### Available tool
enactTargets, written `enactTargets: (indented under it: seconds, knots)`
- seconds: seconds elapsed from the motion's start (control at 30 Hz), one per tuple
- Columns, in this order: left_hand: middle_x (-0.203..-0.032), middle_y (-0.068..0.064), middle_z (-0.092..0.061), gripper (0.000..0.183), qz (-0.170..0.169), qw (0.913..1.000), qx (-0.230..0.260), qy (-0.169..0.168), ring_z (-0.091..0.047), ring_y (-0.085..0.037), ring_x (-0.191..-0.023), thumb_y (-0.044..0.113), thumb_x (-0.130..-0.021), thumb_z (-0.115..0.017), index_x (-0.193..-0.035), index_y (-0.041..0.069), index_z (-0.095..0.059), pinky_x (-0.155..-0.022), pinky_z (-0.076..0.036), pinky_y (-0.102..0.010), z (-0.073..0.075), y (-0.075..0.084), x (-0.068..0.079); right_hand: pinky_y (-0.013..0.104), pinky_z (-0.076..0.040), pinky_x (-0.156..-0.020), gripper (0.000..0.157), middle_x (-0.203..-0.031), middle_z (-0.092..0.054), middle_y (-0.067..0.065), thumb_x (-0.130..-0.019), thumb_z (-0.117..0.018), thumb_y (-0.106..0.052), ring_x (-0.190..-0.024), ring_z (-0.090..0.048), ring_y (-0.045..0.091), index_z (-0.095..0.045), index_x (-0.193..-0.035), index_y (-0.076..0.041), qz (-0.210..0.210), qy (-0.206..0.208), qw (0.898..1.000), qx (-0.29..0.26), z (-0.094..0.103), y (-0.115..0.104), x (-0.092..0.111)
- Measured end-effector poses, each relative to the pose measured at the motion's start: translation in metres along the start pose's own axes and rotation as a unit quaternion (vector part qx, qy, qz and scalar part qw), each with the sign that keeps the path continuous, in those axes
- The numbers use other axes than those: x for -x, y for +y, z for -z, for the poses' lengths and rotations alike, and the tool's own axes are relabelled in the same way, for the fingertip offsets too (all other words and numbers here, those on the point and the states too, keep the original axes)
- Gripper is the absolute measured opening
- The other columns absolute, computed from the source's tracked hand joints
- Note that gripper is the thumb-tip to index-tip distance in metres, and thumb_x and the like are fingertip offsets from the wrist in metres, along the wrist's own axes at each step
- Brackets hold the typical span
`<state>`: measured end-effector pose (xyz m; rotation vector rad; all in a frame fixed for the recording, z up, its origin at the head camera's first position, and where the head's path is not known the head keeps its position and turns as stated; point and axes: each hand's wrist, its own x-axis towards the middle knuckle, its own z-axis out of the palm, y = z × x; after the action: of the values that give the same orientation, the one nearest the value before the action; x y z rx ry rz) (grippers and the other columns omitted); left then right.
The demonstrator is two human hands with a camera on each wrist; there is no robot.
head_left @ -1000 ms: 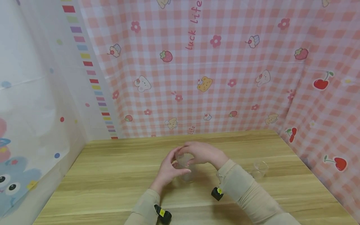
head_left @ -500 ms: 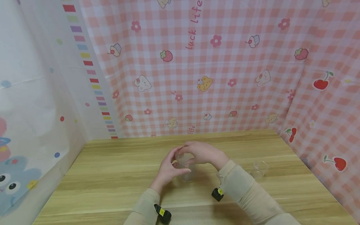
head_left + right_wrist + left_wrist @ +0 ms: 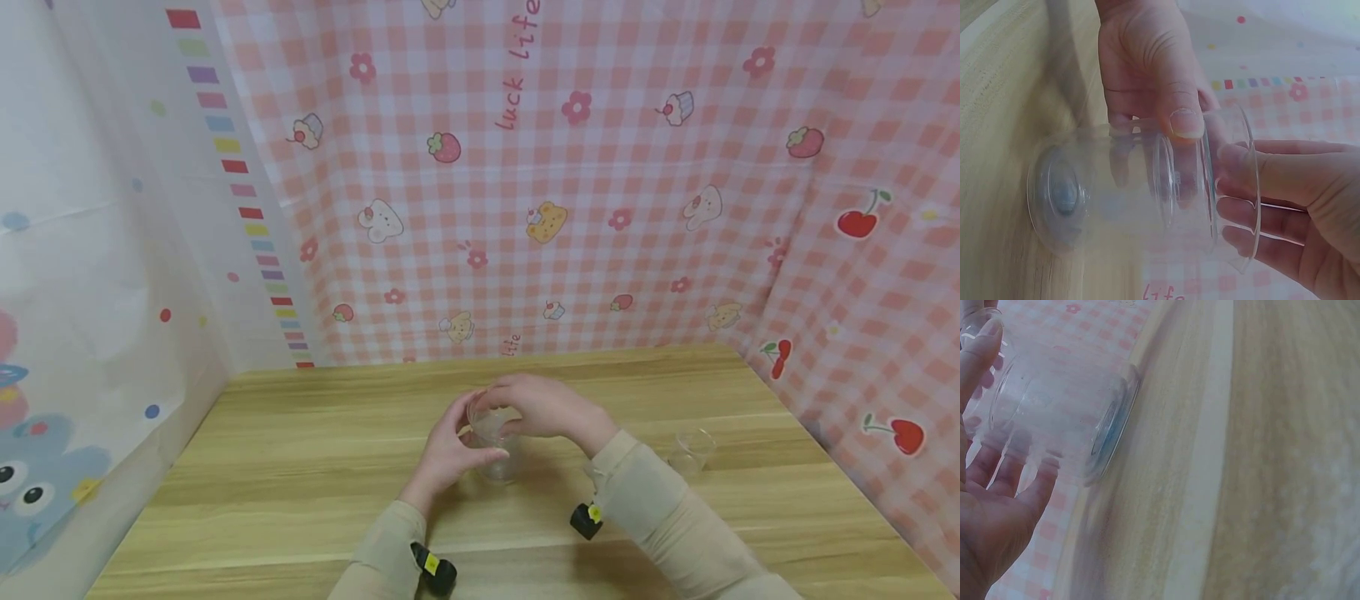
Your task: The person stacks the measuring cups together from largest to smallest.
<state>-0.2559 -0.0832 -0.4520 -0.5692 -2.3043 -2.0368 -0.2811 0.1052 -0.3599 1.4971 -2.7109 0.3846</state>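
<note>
Near the middle of the table, a clear cup (image 3: 498,468) stands upright with its base at the tabletop. In the right wrist view, a second clear cup (image 3: 1235,250) is nested in its top, its rim above the lower one's. My left hand (image 3: 447,454) curls round the lower cup from the left, thumb in front and fingers behind. From the right and above, my right hand (image 3: 543,406) grips the upper cup near its rim with thumb and fingers. The right hand's fingers are partly seen through the clear walls.
Another clear cup (image 3: 692,452) stands on the wooden table (image 3: 300,467) to the right, beyond the right sleeve. A pink checked cloth (image 3: 480,192) hangs behind the table and on the right; a white printed cloth (image 3: 90,250) hangs on the left.
The right wrist and sleeve have shifted slightly to the right, with the right hand still at the cup's rim. The left hand and the cup on the right have stayed in place.
</note>
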Motion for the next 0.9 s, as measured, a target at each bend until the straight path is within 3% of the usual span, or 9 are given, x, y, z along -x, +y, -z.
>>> enactTargets:
  seconds: [0.17, 0.4, 0.9]
  knots:
    - [-0.142, -0.011, -0.051, 0.088, -0.002, 0.9999, 0.001, 0.012, -0.047, -0.033, -0.131, -0.003, -0.069, -0.088, -0.145, 0.008, -0.044, -0.106, -0.042, -0.05, 0.0, -0.016, -0.004, 0.034, -0.054, -0.088, 0.037, -0.119, -0.067, 0.001, -0.085, -0.078, -0.01, -0.105, -0.063, 0.017, -0.07, -0.121, -0.014, -0.007, 0.024, 1.0, 0.003, 0.001, 0.002, 0.004]
    - [-0.14, -0.01, -0.052, 0.085, -0.005, 0.9999, -0.005, 0.01, -0.048, -0.032, -0.13, 0.001, -0.071, -0.088, -0.144, 0.009, -0.046, -0.105, -0.044, -0.047, 0.0, -0.012, -0.002, 0.034, -0.056, -0.081, 0.039, -0.114, -0.068, 0.002, -0.087, -0.077, -0.013, -0.097, -0.065, 0.017, -0.068, -0.125, -0.013, -0.026, 0.056, 0.998, 0.017, 0.004, 0.001, 0.009]
    - [-0.141, -0.011, -0.051, 0.09, -0.007, 0.9998, -0.015, 0.01, -0.047, -0.032, -0.13, 0.005, -0.069, -0.091, -0.146, 0.012, -0.045, -0.105, -0.045, -0.046, 0.001, -0.017, -0.004, 0.037, -0.057, -0.083, 0.034, -0.112, -0.07, 0.002, -0.086, -0.079, -0.018, -0.101, -0.065, 0.02, -0.071, -0.118, -0.012, -0.011, 0.136, 0.989, 0.061, 0.006, 0.006, 0.02]
